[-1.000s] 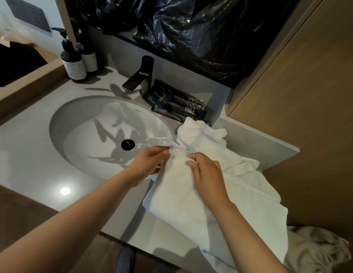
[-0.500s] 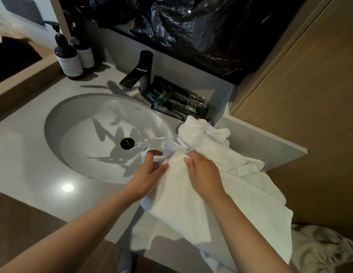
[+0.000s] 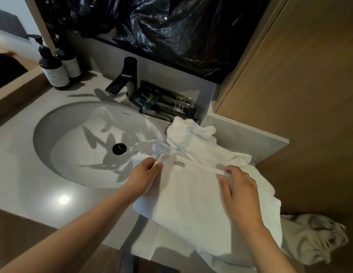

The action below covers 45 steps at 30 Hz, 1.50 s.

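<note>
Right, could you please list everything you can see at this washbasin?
white towel: one, white, on counter right of basin, overhanging the edge
crumpled cloth: one, off-white, lower right
basin: one, white, set in counter
drain plug: one, black, basin's bottom
tap: one, black, behind basin
pump bottles: two, dark, far left
amenity packets: several, dark, right of tap
plastic bag: count unclear, black, above tap
counter: one, grey
left grip: pinches towel's top edge
right grip: holds towel's top edge
</note>
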Each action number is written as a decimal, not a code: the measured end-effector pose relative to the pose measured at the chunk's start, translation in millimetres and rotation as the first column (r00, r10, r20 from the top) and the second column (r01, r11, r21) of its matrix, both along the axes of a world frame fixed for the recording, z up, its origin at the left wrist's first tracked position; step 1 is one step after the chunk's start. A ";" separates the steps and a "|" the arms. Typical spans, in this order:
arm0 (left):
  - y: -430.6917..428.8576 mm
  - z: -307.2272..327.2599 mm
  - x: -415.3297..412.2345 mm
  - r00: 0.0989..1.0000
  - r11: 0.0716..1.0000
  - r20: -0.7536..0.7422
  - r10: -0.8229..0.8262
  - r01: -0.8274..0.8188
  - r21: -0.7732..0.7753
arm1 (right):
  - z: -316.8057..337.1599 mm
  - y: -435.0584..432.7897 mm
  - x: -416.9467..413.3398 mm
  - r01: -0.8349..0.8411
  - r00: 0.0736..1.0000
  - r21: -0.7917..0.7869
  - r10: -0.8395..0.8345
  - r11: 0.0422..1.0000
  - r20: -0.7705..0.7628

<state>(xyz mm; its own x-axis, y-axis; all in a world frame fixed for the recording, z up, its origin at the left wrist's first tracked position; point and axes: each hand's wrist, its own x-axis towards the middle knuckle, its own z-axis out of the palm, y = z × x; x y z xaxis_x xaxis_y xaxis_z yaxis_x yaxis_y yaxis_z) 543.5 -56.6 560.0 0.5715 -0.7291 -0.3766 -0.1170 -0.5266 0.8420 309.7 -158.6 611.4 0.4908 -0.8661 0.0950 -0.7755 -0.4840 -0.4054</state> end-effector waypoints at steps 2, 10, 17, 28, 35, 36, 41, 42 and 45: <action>-0.3 0.8 -2.4 1.000 1.000 -0.005 0.023 -0.023 0.002 | 2.4 -2.2 -13.1 0.006 1.000 -0.015 -0.006 1.000 0.008; -2.7 3.6 -2.4 0.999 0.999 -0.028 0.040 -0.039 0.025 | 9.8 -17.0 -22.4 -0.005 0.996 0.077 -0.002 0.997 0.091; -7.8 -2.7 -12.3 0.972 0.988 0.205 0.111 -0.129 0.081 | -12.7 -22.6 -10.2 0.154 0.988 0.124 -0.154 0.980 -0.008; -33.8 8.5 -3.3 0.991 0.984 -0.112 0.071 -0.052 0.168 | 7.2 -20.6 -44.4 0.045 0.998 0.180 -0.037 0.983 -0.047; -20.8 1.2 -14.6 0.983 0.989 0.123 0.140 -0.145 0.038 | 4.6 -14.4 -53.8 0.118 0.990 0.003 -0.117 0.993 -0.081; -21.8 3.3 -15.7 0.977 0.985 0.132 0.165 -0.169 0.022 | 0.4 -17.0 -49.3 0.114 0.991 -0.029 -0.116 0.993 -0.073; -28.9 8.4 -21.5 0.941 0.959 0.193 0.279 -0.262 -0.107 | -17.0 -28.9 -35.3 0.125 0.991 -0.017 -0.125 0.992 -0.039; -28.5 7.7 -23.2 0.931 0.950 0.201 0.305 -0.283 -0.130 | -16.9 -29.0 -35.8 0.129 0.991 -0.037 -0.130 0.991 -0.018; -26.6 2.8 -26.2 0.917 0.937 0.227 0.327 -0.284 -0.203 | -11.9 -29.1 -39.7 0.168 0.985 -0.156 -0.158 0.973 0.075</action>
<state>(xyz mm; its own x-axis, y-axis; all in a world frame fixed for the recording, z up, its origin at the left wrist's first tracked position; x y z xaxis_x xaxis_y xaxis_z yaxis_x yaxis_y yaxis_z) 517.3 -83.2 562.9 0.8366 -0.5418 -0.0809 -0.1927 -0.4293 0.8824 270.1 -187.7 599.5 0.3336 -0.9047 0.2652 -0.8251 -0.4162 -0.3820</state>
